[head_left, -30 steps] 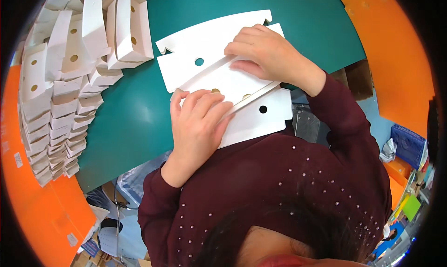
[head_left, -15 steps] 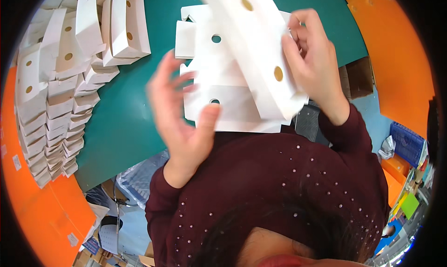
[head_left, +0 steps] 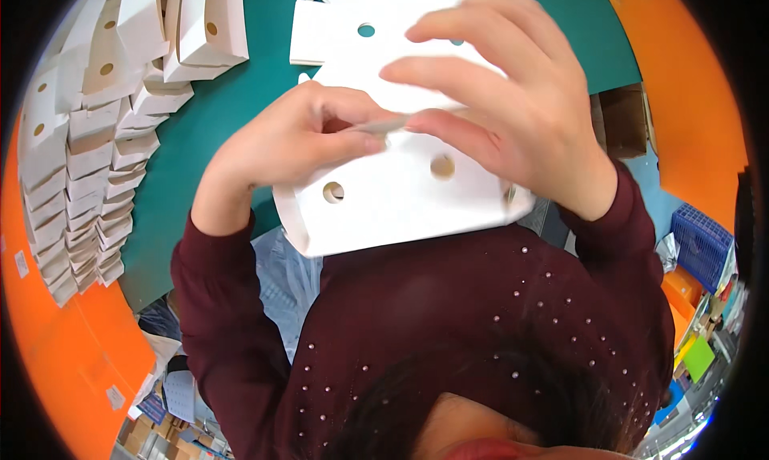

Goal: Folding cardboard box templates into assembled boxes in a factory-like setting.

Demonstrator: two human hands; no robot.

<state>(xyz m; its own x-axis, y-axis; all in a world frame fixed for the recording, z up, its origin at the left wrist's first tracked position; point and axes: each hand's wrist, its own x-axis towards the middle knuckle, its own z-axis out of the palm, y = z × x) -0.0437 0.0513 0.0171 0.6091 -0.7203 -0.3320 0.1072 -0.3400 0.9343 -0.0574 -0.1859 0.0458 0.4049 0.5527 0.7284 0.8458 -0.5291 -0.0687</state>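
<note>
A white cardboard box, partly folded and with round holes in its panel, is tilted in front of my chest. My left hand pinches its far edge between thumb and fingers. Over the right part of the box is my right hand, its fingers spread and slightly blurred. The right thumb tip lies at the same far edge, close to the left fingertips. Beyond the box, flat white cardboard blanks with round holes lie on the green table, partly hidden by both hands.
Rows of nested white boxes crowd the table's left side, beside an orange surface. Another orange panel stands at the right, with a brown carton by the table edge. A blue plastic basket is farther right.
The box has swung from an upright slant above the blanks to lying crosswise near my chest. My left hand has come onto its edge, and the right hand has spread its fingers from a grip.
</note>
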